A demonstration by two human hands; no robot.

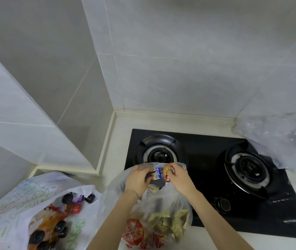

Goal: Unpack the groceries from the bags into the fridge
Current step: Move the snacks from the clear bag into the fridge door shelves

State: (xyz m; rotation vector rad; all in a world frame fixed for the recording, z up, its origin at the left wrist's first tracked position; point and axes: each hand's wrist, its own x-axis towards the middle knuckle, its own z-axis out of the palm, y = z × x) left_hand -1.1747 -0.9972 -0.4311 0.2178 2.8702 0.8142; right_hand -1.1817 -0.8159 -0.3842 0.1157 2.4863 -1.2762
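Both hands are closed at the mouth of a clear plastic bag (161, 202) that stands on the pale counter (120, 134), at the near left corner of a black gas hob (201, 152). The left hand (138, 179) has its fingers curled over the bag's rim, and a small blue-and-white packet (157, 174) sits right at its fingertips. Whether the fingers also grip the packet I cannot tell. The right hand (179, 177) pinches an orange packet (167, 175) between thumb and fingers at the bag's opening, just beside the blue-and-white one. A thin bracelet (135, 193) circles the left wrist.

Lower in the same bag lie several gold-wrapped packets (167, 221), and a red-printed package (134, 230) is to their left, seen through the plastic.

On the near left of the counter a white bag with green print (17, 204) sags open. Bottles (53, 224) with black caps and orange contents lie on their sides inside it, along with a red cap.

The hob carries a left burner (159, 156) just beyond the hands and a right burner (250, 168) further right. A round knob (222, 204) is on its near edge. Crumpled clear plastic (280, 141) is heaped at the far right, overlapping the hob's corner. Grey tiled wall (179, 60) rises behind the counter.
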